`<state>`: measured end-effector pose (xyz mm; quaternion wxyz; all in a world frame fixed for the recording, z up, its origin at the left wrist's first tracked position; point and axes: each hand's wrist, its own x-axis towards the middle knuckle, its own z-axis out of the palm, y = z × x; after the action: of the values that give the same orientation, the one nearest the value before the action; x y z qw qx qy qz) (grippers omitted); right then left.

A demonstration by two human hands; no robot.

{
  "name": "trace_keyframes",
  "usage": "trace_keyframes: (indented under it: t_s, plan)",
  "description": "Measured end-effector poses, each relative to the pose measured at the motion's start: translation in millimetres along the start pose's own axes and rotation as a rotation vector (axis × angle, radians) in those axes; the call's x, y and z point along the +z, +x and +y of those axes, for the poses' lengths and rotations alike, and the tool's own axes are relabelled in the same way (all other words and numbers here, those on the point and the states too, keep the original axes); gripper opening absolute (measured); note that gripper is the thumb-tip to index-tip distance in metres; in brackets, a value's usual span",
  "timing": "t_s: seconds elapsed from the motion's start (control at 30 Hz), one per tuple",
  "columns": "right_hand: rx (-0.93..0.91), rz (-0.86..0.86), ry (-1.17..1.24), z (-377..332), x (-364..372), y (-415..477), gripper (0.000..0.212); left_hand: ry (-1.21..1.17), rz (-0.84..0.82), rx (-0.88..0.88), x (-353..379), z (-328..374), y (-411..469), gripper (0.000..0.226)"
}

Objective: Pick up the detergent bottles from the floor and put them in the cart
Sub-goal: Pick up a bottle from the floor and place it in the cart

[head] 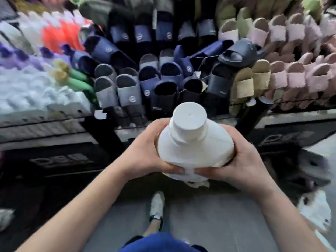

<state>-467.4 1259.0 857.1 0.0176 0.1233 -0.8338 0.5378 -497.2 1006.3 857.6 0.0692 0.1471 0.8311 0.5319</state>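
White detergent bottle (195, 150) held upright in mid-air at frame centre, above grey floor (209, 219), wide cap (189, 117) toward the camera. Left hand (145, 153) wraps bottle's left flank; right hand (243, 160) wraps right flank; both pressed against it, thumbs nearly meeting on the near face. Behind: shelf (45, 122) packed with slippers (127, 93), navy, grey, tan, pink. One white shoe (156, 206) on floor below. Edges blurred.
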Motion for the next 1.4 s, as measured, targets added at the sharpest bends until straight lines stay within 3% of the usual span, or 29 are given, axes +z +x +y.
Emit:
trace_keyframes:
  t_s: [0.37,0.57,0.77,0.97,1.4]
  plan:
    - [-0.261,-0.495,0.043,-88,195,26,0.087,-0.085,0.521,-0.212,-118,-60,-212,0.102]
    - [-0.341,-0.704,0.063,-162,359,23,0.086,-0.061,0.77,-0.295,-213,-109,-343,0.102]
    - [-0.354,-0.839,0.1,-220,525,-6,0.087,-0.007,0.867,-0.387,-310,-159,-466,0.102]
    - [-0.378,-0.927,0.134,-275,636,-24,0.088,0.025,0.915,-0.483,-385,-188,-548,0.106]
    - [-0.386,-1.046,0.189,-327,816,29,0.091,0.094,0.997,-0.585,-529,-264,-599,0.103]
